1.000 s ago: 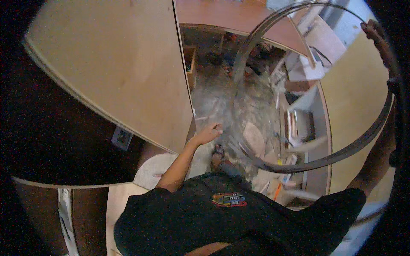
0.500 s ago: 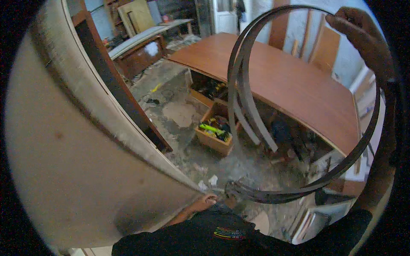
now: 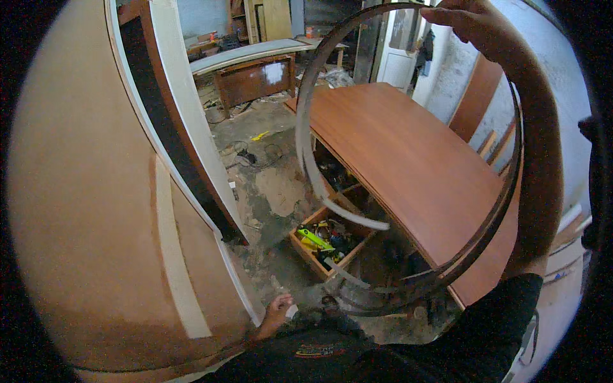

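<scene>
My right hand [image 3: 461, 22], raised at the upper right, closes on a coiled edge-banding strip [image 3: 308, 108]. The thin band is dark brown with paler grey stretches and hangs in wide loops. One loose end [image 3: 377, 225] shows over the wooden box, and the lower loops are blurred near my body. My left hand [image 3: 278, 309] is low beside the bottom corner of a large upright tan panel [image 3: 96, 210]. Its fingers are loosely apart, and a small white scrap [image 3: 292, 312] shows right by them. I cannot tell whether they touch it.
A reddish-brown board [image 3: 408, 153] lies as a tabletop ahead to the right. Under its edge stands a wooden box [image 3: 306, 255] of tools. A dark-framed door panel [image 3: 172, 108] leans on the left. A low bench [image 3: 255, 54] stands farther back; a yellow item [image 3: 260, 136] lies on the floor.
The view has turned, so the table and box appear shifted. My right hand and the coil appear farther left. My left hand has come off the panel's edge.
</scene>
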Available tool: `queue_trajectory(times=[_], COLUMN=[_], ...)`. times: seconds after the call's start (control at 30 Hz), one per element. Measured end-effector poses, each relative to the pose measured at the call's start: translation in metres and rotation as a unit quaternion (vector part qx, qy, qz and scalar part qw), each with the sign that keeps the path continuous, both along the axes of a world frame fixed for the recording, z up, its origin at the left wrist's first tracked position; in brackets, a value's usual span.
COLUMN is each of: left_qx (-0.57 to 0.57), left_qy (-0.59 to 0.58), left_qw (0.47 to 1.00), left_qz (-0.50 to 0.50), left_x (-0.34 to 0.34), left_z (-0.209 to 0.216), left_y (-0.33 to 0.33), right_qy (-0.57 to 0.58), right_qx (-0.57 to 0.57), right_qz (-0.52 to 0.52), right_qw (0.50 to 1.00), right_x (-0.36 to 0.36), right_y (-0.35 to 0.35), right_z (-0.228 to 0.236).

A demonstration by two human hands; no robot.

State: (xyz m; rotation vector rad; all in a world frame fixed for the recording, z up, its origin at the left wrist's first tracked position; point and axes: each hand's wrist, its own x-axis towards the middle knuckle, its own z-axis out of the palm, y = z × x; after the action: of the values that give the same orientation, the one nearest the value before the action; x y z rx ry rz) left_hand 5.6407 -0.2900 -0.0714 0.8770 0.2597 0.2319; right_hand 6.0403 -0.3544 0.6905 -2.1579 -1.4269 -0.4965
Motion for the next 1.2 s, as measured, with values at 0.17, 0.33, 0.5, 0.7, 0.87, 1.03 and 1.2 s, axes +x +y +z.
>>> queue_trajectory(times=[0.17, 0.33, 0.5, 0.7, 0.87, 1.03, 1.2], left_qx=[0.114, 0.287, 0.362, 0.333, 0.319, 0.379, 0.365], left_qy=[0.152, -0.002, 0.064, 0.234, 0.296, 0.377, 0.376], left_qw=[0.961, 0.863, 0.784, 0.737, 0.715, 0.6, 0.624], left_qz=[0.202, 0.415, 0.5, 0.539, 0.547, 0.595, 0.58], left_x=[0.067, 0.202, 0.275, 0.272, 0.259, 0.262, 0.279], left_z=[0.002, 0.123, 0.252, 0.318, 0.323, 0.292, 0.278], left_y=[0.075, 0.266, 0.373, 0.405, 0.463, 0.557, 0.65], right_qy=[-0.101, -0.124, -0.106, -0.2, -0.194, -0.182, -0.213], right_qx=[-0.053, -0.092, -0.134, -0.14, -0.208, -0.228, -0.232], right_qz=[0.08, 0.122, 0.215, 0.157, 0.16, 0.124, 0.221], right_qw=[0.99, 0.98, 0.961, 0.957, 0.945, 0.948, 0.923], right_x=[0.046, 0.037, 0.022, 0.018, 0.038, 0.034, 0.044], right_y=[0.068, 0.141, 0.217, 0.298, 0.396, 0.47, 0.57], right_z=[0.001, 0.0, -0.022, -0.039, -0.022, -0.027, -0.025])
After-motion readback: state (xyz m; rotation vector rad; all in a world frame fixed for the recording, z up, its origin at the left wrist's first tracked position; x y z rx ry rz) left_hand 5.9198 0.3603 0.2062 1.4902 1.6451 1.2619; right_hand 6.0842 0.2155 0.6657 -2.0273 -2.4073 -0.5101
